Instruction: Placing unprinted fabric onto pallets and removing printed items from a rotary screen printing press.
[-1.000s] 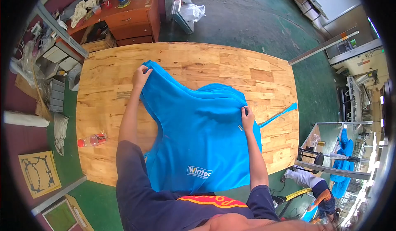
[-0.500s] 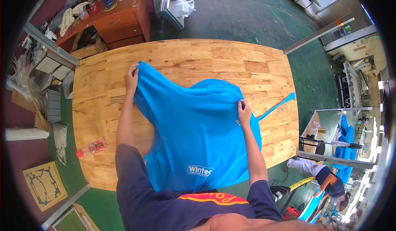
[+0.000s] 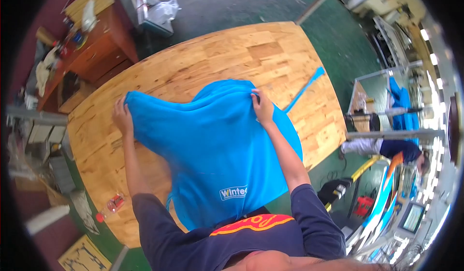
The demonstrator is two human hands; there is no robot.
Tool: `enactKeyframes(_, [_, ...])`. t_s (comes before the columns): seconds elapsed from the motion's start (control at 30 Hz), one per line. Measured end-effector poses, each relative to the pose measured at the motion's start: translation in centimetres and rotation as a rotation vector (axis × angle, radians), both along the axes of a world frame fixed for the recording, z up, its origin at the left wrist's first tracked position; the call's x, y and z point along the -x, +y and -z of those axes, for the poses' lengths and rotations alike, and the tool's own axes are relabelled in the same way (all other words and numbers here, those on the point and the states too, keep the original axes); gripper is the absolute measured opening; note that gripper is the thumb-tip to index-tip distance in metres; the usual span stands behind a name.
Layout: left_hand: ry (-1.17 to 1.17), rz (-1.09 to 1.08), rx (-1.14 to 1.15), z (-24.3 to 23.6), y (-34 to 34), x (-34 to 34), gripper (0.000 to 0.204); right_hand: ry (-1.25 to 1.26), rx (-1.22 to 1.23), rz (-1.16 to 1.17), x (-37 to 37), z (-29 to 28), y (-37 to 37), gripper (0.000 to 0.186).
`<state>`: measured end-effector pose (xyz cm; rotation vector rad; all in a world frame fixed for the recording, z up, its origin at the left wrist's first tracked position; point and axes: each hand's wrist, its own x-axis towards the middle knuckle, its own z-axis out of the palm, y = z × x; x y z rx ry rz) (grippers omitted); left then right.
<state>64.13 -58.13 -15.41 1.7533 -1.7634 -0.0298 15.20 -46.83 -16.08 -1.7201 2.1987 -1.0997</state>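
Note:
A large bright-blue cloth cover (image 3: 208, 145) is spread in front of me, its near part hanging over the table's front edge against my body. It bears a white-outlined printed label (image 3: 233, 192) low down. My left hand (image 3: 123, 115) is closed on the cover's far left corner. My right hand (image 3: 262, 107) pinches its far edge on the right, where the cloth lies in several folds. From beneath the right side a narrow blue strap (image 3: 304, 89) runs out across the wooden table (image 3: 261, 51). The cover's underside is hidden.
A plastic bottle (image 3: 112, 206) with a red cap lies at the table's left edge. Beyond the far left corner stands a reddish-brown desk (image 3: 104, 43) with clutter. To the right, a person (image 3: 398, 148) bends beside blue material, near a yellow bar (image 3: 360, 172).
My view has turned, so the table appears tilted and shifted left. Both hands keep their hold on the cover, which lies much as before. The person at right has changed posture.

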Motion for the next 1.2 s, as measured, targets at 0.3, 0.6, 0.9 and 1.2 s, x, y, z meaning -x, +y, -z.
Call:
enactKeyframes(0.3, [-0.341,0.229,-0.181,0.1,11.2,4.2,0.040,0.323,-0.089,-0.004,0.7,-4.4,18.7,0.033])
enactKeyframes(0.6, [-0.526,-0.080,-0.182,0.5,10.0,6.0,0.042,0.199,-0.284,0.479,6.8,-2.4,33.8,0.023])
enactKeyframes(0.9, [0.067,1.202,-0.081,-3.7,17.4,37.8,0.022,-0.363,-0.264,0.484,4.5,-0.8,37.5,0.023])
enactKeyframes(1.2, [-0.025,1.327,-0.268,-2.3,18.8,43.9,0.014,-0.393,-0.351,0.382,4.9,-1.3,40.0,0.024])
